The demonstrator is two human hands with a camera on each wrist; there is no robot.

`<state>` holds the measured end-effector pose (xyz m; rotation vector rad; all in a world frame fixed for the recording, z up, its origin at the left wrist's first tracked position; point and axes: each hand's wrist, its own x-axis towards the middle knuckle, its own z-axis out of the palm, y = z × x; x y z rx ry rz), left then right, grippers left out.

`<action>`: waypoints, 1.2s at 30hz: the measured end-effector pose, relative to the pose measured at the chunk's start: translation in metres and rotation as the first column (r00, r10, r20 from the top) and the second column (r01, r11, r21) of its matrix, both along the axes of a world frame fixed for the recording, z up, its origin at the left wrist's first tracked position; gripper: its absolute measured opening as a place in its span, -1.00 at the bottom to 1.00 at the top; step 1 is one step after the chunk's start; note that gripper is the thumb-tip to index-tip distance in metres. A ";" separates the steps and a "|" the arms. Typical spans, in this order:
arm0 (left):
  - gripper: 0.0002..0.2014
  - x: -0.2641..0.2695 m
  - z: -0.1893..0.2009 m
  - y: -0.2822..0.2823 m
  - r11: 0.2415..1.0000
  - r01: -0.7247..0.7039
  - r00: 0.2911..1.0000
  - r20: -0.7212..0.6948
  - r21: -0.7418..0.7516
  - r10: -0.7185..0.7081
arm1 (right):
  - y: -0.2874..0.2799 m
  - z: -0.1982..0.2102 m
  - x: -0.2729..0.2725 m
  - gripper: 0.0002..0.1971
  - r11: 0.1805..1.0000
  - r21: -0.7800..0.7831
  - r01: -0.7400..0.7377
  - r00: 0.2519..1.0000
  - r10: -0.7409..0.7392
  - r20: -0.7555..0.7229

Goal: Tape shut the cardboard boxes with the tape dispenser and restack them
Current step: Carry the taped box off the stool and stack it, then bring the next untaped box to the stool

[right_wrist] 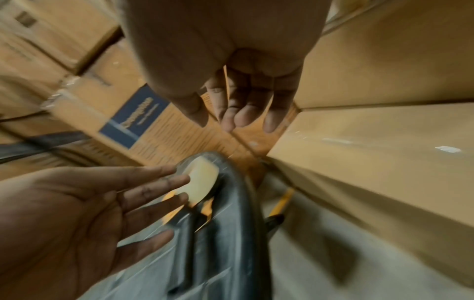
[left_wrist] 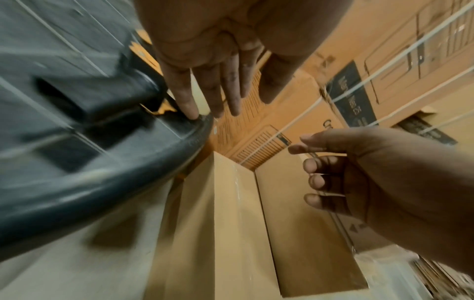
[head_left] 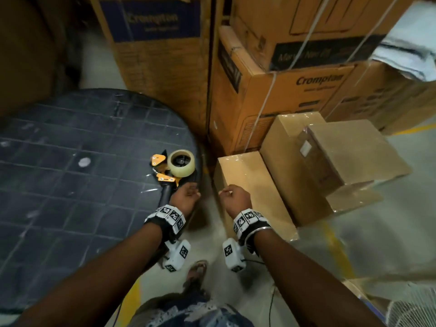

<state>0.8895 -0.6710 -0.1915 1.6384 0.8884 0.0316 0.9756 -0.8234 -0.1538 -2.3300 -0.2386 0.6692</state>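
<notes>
An orange and black tape dispenser [head_left: 168, 171] with a clear tape roll [right_wrist: 202, 180] lies at the right edge of a dark round table [head_left: 70, 180]. My left hand [head_left: 192, 190] hovers just beside its handle with straight fingers, and one fingertip [left_wrist: 191, 113] touches the table rim. It holds nothing. My right hand [head_left: 225, 193] hangs with loosely curled fingers over the near plain cardboard box [head_left: 254, 180] on the floor, empty. A second plain box [head_left: 287, 161] stands beside it, with a smaller box [head_left: 349, 149] resting tilted on top.
Tall printed cartons [head_left: 271, 97] strapped with white bands are stacked behind the plain boxes, and another carton [head_left: 160, 55] stands behind the table. The grey floor [head_left: 389, 208] has yellow lines. My sandalled foot [head_left: 197, 272] is below the hands.
</notes>
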 end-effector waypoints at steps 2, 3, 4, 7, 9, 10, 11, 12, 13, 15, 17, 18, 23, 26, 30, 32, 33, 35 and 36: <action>-0.66 -0.030 0.006 0.016 0.995 -0.096 0.995 0.017 -0.003 0.096 | 0.020 0.005 -0.017 -0.79 0.996 0.026 -0.087 0.996 0.087 0.015; -0.66 -0.046 0.008 0.023 0.990 -0.140 0.990 0.030 0.000 0.140 | 0.032 0.007 -0.027 -0.81 0.990 0.034 -0.135 0.991 0.134 0.022; -0.65 -0.064 0.014 0.030 0.986 -0.168 0.985 0.043 0.012 0.168 | 0.045 0.007 -0.037 -0.82 0.983 0.039 -0.179 0.984 0.178 0.024; -0.67 -0.120 0.024 0.056 0.965 -0.256 0.965 0.070 0.046 0.253 | 0.088 0.015 -0.076 -0.81 0.947 0.056 -0.316 0.949 0.315 0.026; -0.67 -0.161 0.028 0.076 0.930 -0.361 0.931 0.079 0.070 0.355 | 0.120 0.023 -0.108 -0.79 0.909 0.078 -0.408 0.913 0.408 0.024; -0.66 -0.178 0.031 0.083 0.913 -0.402 0.915 0.079 0.077 0.396 | 0.134 0.025 -0.122 -0.79 0.892 0.088 -0.444 0.896 0.444 0.024; -0.65 -0.199 0.031 0.093 0.889 -0.450 0.892 0.078 0.081 0.445 | 0.149 0.028 -0.140 -0.82 0.866 0.097 -0.491 0.871 0.491 0.028; -0.64 -0.220 0.033 0.101 0.868 -0.489 0.872 0.074 0.084 0.484 | 0.165 0.030 -0.158 -0.88 0.842 0.095 -0.532 0.846 0.532 0.028; -0.65 -0.241 0.034 0.110 0.846 -0.526 0.851 0.074 0.090 0.521 | 0.180 0.031 -0.175 -0.87 0.820 0.108 -0.562 0.827 0.562 0.028; -0.69 -0.285 0.039 0.126 0.793 -0.601 0.799 0.073 0.098 0.597 | 0.210 0.033 -0.210 -0.81 0.771 0.142 -0.621 0.781 0.623 0.032; -0.71 -0.331 0.047 0.141 0.737 -0.668 0.744 0.081 0.099 0.664 | 0.238 0.040 -0.248 -0.88 0.712 0.157 -0.684 0.724 0.689 0.032; -0.70 -0.353 0.052 0.148 0.709 -0.697 0.717 0.080 0.108 0.693 | 0.252 0.043 -0.267 -0.85 0.687 0.160 -0.709 0.699 0.714 0.031; -0.67 -0.471 0.063 0.190 0.604 -0.790 0.613 0.108 0.106 0.783 | 0.327 0.042 -0.382 -0.89 0.579 0.192 -0.793 0.596 0.802 0.042; -0.65 -0.546 0.060 0.219 0.563 -0.820 0.571 0.090 0.097 0.816 | 0.372 0.038 -0.456 -0.86 0.535 0.205 -0.819 0.552 0.833 0.029; -0.67 -0.643 0.061 0.258 0.495 -0.858 0.507 0.077 0.137 0.858 | 0.429 0.035 -0.552 -0.78 0.474 0.206 -0.856 0.482 0.876 -0.012; -0.68 -0.686 0.060 0.274 0.456 -0.873 0.472 0.061 0.176 0.880 | 0.452 0.031 -0.592 -0.75 0.470 0.211 -0.857 0.474 0.880 -0.036; -0.69 -0.705 0.059 0.282 0.440 -0.878 0.456 0.052 0.192 0.888 | 0.462 0.029 -0.609 -0.75 0.466 0.218 -0.858 0.469 0.882 -0.041; -0.70 -0.738 0.053 0.300 0.418 -0.881 0.433 0.025 0.220 0.901 | 0.481 0.026 -0.638 -0.75 0.448 0.224 -0.866 0.447 0.893 -0.060; -0.70 -0.752 0.050 0.309 0.415 -0.882 0.429 0.015 0.224 0.903 | 0.492 0.023 -0.649 -0.76 0.437 0.223 -0.871 0.433 0.899 -0.071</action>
